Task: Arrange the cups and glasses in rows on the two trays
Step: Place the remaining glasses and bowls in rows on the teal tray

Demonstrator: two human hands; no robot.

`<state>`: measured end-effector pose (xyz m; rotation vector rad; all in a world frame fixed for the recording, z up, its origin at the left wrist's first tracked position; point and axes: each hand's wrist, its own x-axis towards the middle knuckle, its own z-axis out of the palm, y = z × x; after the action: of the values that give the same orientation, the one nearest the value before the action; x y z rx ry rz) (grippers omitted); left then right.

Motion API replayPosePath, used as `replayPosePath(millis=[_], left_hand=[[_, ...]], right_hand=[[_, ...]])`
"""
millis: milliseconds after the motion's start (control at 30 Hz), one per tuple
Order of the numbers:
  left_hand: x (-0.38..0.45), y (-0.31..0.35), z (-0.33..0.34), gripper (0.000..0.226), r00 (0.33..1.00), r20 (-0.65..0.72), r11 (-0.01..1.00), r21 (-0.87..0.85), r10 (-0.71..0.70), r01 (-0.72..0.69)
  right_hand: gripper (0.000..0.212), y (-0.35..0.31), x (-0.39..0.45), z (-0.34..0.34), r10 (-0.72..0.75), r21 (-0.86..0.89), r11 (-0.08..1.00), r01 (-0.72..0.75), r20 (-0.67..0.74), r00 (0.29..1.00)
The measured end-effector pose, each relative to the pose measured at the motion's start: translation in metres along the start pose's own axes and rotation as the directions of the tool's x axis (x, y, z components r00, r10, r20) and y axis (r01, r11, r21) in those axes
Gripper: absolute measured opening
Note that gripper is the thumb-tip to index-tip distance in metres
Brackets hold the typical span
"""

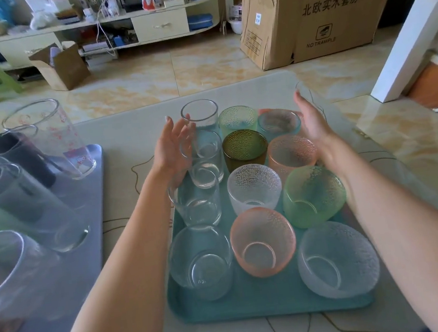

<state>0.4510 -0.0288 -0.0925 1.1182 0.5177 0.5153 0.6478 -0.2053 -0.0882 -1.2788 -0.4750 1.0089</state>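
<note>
Head view, looking down on a pale table with two trays side by side. On the teal tray, three rows of glasses: a left row of clear smooth tumblers running away from the camera, a middle row with a pink dimpled cup, a frosted clear cup, a dark olive cup and a pale green one, and a right row with a large frosted bowl-shaped cup, a green dimpled cup, another pink cup and a pale blue cup. Left hand raised beside the far clear tumblers, fingers spread and relaxed, gripping nothing. Right hand held edge-on just past the right row, fingers straight and together, pinching nothing; contact with the blue cup impossible to judge. On the grey-blue tray at left, taller clear glasses, a printed tall glass and dark cups, close together. Behind, a large cardboard box on the tiled floor.
</note>
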Motion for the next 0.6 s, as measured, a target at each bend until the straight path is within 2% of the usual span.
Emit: replayPosePath(millis=[67,133,233,300,400,467,533,600], left_hand=[[-0.018,0.003,-0.002,0.057,0.999,-0.03,0.999,0.03,0.026,-0.025],[-0.043,0.001,-0.005,0.055,0.996,-0.072,0.998,0.04,0.045,-0.042],[-0.085,-0.003,-0.007,0.054,0.991,-0.125,0.995,-0.079,0.056,-0.066],[-0.12,-0.006,-0.006,0.053,0.982,-0.178,0.988,-0.126,0.067,-0.091],[-0.17,-0.013,0.004,0.05,0.935,-0.318,0.976,-0.095,0.155,-0.194],[-0.201,-0.019,0.019,0.044,0.881,-0.405,0.961,-0.016,0.247,-0.277],[-0.226,-0.029,0.038,0.041,0.828,-0.448,0.934,0.055,0.338,-0.352],[-0.241,-0.043,0.053,0.053,0.809,-0.425,0.912,0.142,0.407,-0.384]], right_hand=[[0.07,-0.001,-0.015,-0.001,-0.049,-0.066,0.997,0.041,-0.117,0.992],[0.065,-0.001,-0.033,0.0,-0.058,-0.034,0.998,0.052,-0.195,0.979],[0.071,0.001,-0.062,-0.002,-0.034,0.041,0.998,0.049,-0.308,0.951],[0.072,0.006,-0.089,-0.001,-0.042,0.077,0.994,0.08,-0.411,0.91],[0.066,0.017,-0.139,0.009,-0.045,0.151,0.976,0.155,-0.559,0.828],[0.06,0.027,-0.173,0.025,-0.04,0.196,0.953,0.231,-0.673,0.738],[0.054,0.043,-0.205,0.049,-0.038,0.178,0.935,0.307,-0.811,0.584],[0.048,0.062,-0.228,0.082,-0.056,0.126,0.919,0.375,-0.896,0.439]])
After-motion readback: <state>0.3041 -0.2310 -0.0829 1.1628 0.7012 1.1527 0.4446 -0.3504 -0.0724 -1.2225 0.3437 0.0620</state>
